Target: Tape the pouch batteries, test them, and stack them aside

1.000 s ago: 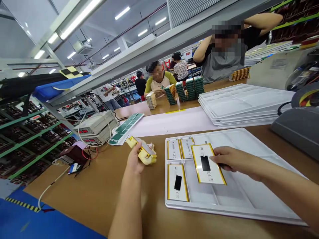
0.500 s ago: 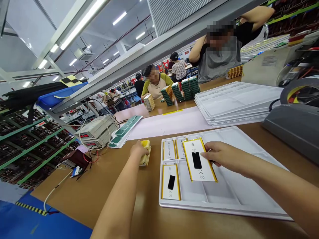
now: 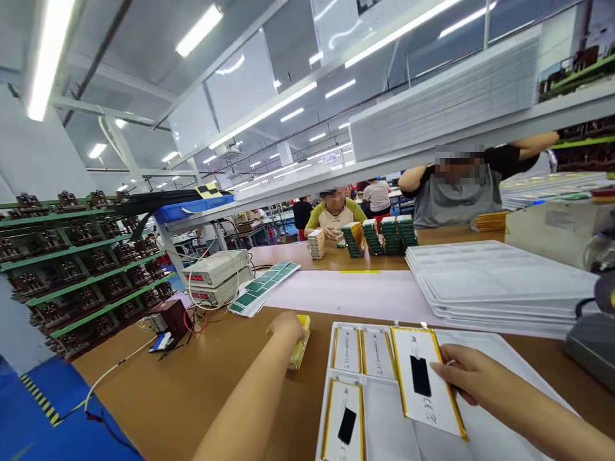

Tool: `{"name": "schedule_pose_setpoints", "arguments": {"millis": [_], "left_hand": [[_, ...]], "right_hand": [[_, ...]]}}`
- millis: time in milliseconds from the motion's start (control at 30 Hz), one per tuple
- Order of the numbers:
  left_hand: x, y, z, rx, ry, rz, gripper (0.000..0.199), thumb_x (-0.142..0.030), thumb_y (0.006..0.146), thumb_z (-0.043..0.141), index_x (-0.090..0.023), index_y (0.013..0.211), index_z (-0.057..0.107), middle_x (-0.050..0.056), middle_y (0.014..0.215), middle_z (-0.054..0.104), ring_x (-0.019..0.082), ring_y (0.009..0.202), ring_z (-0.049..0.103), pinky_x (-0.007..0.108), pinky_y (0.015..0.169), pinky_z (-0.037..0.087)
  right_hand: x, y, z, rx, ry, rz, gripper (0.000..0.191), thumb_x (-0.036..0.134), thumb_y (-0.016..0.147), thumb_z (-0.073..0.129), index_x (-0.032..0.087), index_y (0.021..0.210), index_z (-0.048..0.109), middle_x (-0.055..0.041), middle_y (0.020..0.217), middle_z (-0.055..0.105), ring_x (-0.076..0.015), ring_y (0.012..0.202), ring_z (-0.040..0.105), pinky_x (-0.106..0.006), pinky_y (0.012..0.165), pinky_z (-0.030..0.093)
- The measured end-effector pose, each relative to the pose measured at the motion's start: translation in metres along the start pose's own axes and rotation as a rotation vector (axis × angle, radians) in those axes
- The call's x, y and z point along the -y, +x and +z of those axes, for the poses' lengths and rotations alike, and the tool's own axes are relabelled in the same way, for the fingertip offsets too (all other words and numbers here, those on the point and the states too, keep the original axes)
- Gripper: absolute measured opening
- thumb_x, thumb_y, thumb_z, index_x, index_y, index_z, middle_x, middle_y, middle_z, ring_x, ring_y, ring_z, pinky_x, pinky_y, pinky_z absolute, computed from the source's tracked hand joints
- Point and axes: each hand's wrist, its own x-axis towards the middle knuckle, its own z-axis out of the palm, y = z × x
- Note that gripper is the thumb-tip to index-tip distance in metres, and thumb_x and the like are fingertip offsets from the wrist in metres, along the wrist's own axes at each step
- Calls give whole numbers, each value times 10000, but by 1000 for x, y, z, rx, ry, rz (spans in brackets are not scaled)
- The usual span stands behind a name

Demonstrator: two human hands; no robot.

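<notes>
My right hand (image 3: 466, 371) pinches a flat white pouch battery (image 3: 430, 406) by its right edge. The battery has yellow edges and a black strip on its face, and is held tilted above a white compartment tray (image 3: 387, 403). Lying in the tray's left compartments are similar batteries: one at the back left (image 3: 346, 351), one beside it (image 3: 377, 354), and one with a black strip at the front left (image 3: 336, 410). Left of the tray, my left hand (image 3: 286, 328) is closed over a yellow block (image 3: 303, 333) on the brown table; its fingertips are partly hidden.
Stacked white trays (image 3: 500, 278) stand at the back right. Green-patterned sheets (image 3: 264, 288) and power supplies (image 3: 216, 272) with loose cables are at the back left. Across the table, stacks of batteries (image 3: 391, 237) stand near a co-worker (image 3: 335, 221); another person (image 3: 456, 198) sits at the right.
The head view has tilted up and swung left, so the table appears lower and further right. My right hand still grips the battery over the tray, and my left remains at the yellow block.
</notes>
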Motion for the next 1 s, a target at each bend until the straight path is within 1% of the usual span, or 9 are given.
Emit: {"name": "schedule_pose_setpoints", "arguments": {"millis": [167, 233, 300, 367, 400, 467, 667, 833, 1000], "left_hand": [[-5, -29, -15, -133, -100, 103, 469, -94, 265, 739, -224, 666, 534, 129, 860, 616, 418, 1092, 417, 531, 867, 274], [-4, -48, -10, -77, -313, 186, 468, -193, 404, 728, -258, 836, 560, 75, 824, 612, 326, 995, 507, 427, 828, 349], [1, -66, 5, 233, -778, 167, 390, -249, 536, 675, -246, 908, 558, 37, 728, 605, 240, 763, 580, 352, 708, 407], [9, -81, 25, 652, -1123, -21, 242, -307, 629, 607, -179, 831, 573, 38, 627, 588, 186, 579, 561, 320, 613, 418], [13, -86, 35, 774, -1242, -107, 240, -352, 663, 576, -154, 799, 578, 51, 621, 591, 181, 568, 562, 318, 602, 422], [17, -93, 49, 917, -1394, -203, 354, -458, 704, 517, -122, 783, 592, 88, 648, 611, 208, 617, 586, 343, 622, 434], [15, -94, 58, 1244, -1549, -146, 515, -540, 751, 426, -154, 1061, 569, 125, 885, 651, 292, 867, 592, 448, 785, 407], [21, -87, 64, 1174, -1592, -192, 566, -554, 760, 409, -146, 1136, 519, 138, 968, 638, 302, 925, 570, 480, 816, 392], [24, -81, 63, 1075, -1672, -212, 503, -534, 753, 441, -142, 1040, 569, 126, 929, 646, 297, 920, 576, 459, 796, 421]], "right_hand": [[-11, 9, 5, -2, 5, 32, 300, 492, 648, 517, 193, 637, 533, -27, 574, 523, -133, 476, 431, -262, 458, 349], [-11, 10, 10, -8, 38, 32, 293, 485, 642, 525, 192, 636, 526, -17, 575, 510, -129, 487, 421, -258, 465, 340], [-8, 10, 19, 4, 99, 9, 278, 466, 656, 518, 189, 657, 521, -6, 590, 495, -118, 499, 406, -247, 473, 324], [-3, 9, 30, 48, 162, -11, 270, 450, 662, 514, 181, 683, 513, 9, 595, 467, -101, 493, 374, -234, 468, 299], [0, 10, 35, 69, 182, -18, 272, 446, 662, 513, 176, 694, 509, 17, 591, 448, -94, 489, 357, -229, 464, 285], [7, 12, 45, 81, 194, -29, 282, 443, 656, 509, 165, 707, 503, 29, 581, 413, -86, 486, 332, -222, 456, 263], [36, 39, 64, 27, 207, -28, 204, 344, 666, 508, 147, 717, 490, 34, 584, 423, -76, 489, 328, -211, 449, 254], [50, 63, 85, 155, 66, -4, 80, 206, 727, 461, 143, 724, 511, 17, 627, 490, -80, 531, 403, -200, 484, 316], [56, 73, 76, 15, -602, -4, 223, 369, 774, 493, 170, 685, 541, -9, 667, 584, -127, 619, 515, -218, 523, 341]]}}
